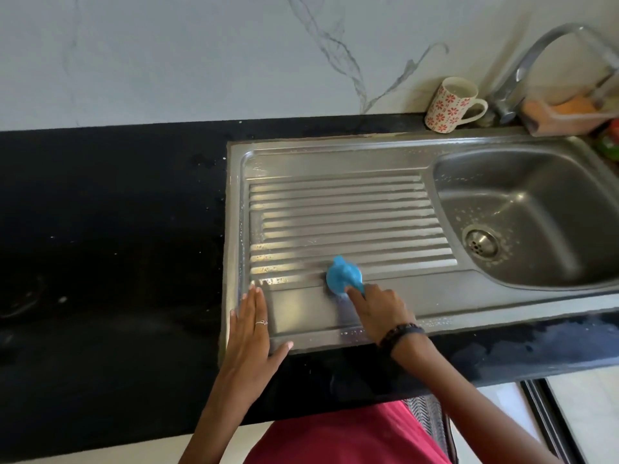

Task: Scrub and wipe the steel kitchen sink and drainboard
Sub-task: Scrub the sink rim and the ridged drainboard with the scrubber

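A steel drainboard (341, 212) with raised ribs lies left of the sink bowl (536, 209), whose drain (481, 243) sits near its left side. My right hand (378, 309) grips a round blue scrubber (343, 274) and holds it on the near ribs of the drainboard. Flat and straight-fingered, my left hand (251, 326) rests on the drainboard's front left corner. Soapy streaks and rusty spots show along the ribs' left ends.
A black counter (110, 229) surrounds the sink unit. At the back stand a white mug with red flowers (450, 103), a curved steel tap (536, 68) and a tray with an orange sponge (569, 112). A white marbled wall rises behind.
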{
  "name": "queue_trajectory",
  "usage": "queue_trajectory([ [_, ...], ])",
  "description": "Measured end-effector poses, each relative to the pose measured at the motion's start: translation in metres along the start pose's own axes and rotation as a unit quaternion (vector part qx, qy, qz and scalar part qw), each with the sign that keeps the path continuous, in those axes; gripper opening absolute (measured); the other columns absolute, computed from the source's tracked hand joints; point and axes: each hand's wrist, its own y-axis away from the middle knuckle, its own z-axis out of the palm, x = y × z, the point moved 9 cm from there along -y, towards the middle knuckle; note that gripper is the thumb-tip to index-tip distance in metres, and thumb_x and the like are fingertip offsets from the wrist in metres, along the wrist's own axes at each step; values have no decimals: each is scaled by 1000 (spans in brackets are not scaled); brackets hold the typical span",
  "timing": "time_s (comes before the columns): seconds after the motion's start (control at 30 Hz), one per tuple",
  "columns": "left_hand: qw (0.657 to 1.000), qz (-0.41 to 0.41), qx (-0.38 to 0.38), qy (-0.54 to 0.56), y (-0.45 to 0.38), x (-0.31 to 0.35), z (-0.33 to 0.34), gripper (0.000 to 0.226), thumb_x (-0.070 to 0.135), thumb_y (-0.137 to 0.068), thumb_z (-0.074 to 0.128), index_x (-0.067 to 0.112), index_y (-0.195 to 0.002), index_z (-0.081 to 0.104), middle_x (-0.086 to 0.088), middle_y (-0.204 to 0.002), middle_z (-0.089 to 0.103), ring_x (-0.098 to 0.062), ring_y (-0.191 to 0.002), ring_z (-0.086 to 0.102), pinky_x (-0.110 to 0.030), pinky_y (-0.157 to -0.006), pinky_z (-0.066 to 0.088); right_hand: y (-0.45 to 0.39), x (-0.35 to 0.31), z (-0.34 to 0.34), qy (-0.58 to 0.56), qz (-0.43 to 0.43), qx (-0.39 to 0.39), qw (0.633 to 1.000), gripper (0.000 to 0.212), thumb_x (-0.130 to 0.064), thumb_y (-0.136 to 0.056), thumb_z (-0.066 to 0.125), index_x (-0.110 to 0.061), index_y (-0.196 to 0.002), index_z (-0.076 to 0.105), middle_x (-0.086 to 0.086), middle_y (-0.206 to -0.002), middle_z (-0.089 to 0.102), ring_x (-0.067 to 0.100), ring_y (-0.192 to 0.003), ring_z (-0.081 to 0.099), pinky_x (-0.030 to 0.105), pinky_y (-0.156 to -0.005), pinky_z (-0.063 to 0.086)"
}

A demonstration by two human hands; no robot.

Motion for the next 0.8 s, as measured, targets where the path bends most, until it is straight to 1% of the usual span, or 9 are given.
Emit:
queue_trajectory([
  [0.07,1000,18,-10,12,-6,9,2,98,44,-91,49,17,-134,-34,7,-141,-40,-6,-133,-32,-16,-101,-28,-4,-11,-8,-29,13,32,999,49,-47,-98,28,-9,-118,52,18,-114,60,35,-104,57,36,-78,44],
  [0.17,999,34,-24,21,-15,20,6,99,52,-86,48,18,-135,-32,9,-143,-37,-2,-132,-33,-16,-102,-28,12,-29,10,-18,-20,-11,1000,49,-47,-98,29,-9,-119,50,18,-116,59,35,-107,57,36,-81,45],
  [0.27,998,52,-37,24,-23,31,16,100,44,-88,55,18,-137,-28,6,-147,-33,-4,-135,-30,-19,-105,-24,20,-1,12,8,-32,-35,999,42,-39,-100,30,-10,-124,48,18,-119,57,34,-107,56,37,-85,45],
  [0.33,996,70,-45,12,-26,39,22,99,39,-88,56,17,-137,-27,4,-148,-31,-8,-137,-28,-19,-105,-24,4,49,-13,8,28,-2,1000,40,-34,-100,31,-12,-130,46,20,-122,55,35,-110,55,38,-86,44],
  [0.43,993,100,-63,5,-29,55,33,99,39,-89,55,16,-138,-27,3,-147,-33,-9,-137,-28,-17,-103,-27,-10,138,-61,-70,178,84,978,47,-42,-99,29,-9,-125,51,24,-121,55,41,-111,53,37,-85,42],
  [0.5,991,116,-69,6,-30,64,36,98,41,-90,52,17,-135,-32,4,-144,-38,-6,-135,-32,-16,-102,-29,-12,159,-71,-66,208,107,970,47,-39,-99,27,-10,-127,50,24,-121,54,41,-110,52,38,-85,42],
  [0.6,990,122,-73,14,-38,79,43,98,40,-91,51,17,-131,-35,6,-141,-39,-7,-133,-33,-14,-99,-31,3,132,-47,-96,190,94,973,49,-47,-97,30,-11,-118,55,23,-115,60,38,-108,57,36,-81,45],
  [0.7,989,124,-81,20,-52,92,52,97,38,-90,53,18,-132,-32,5,-141,-36,-12,-136,-28,-14,-98,-31,28,76,-11,-99,111,32,988,49,-51,-96,31,-13,-113,56,20,-110,62,36,-105,58,35,-80,45],
  [0.8,986,148,-82,7,-62,109,60,95,39,-91,51,15,-132,-31,2,-142,-35,-13,-136,-28,-16,-99,-31,26,97,-27,-91,129,52,986,49,-51,-96,30,-11,-111,56,21,-111,61,36,-106,57,36,-81,45],
])
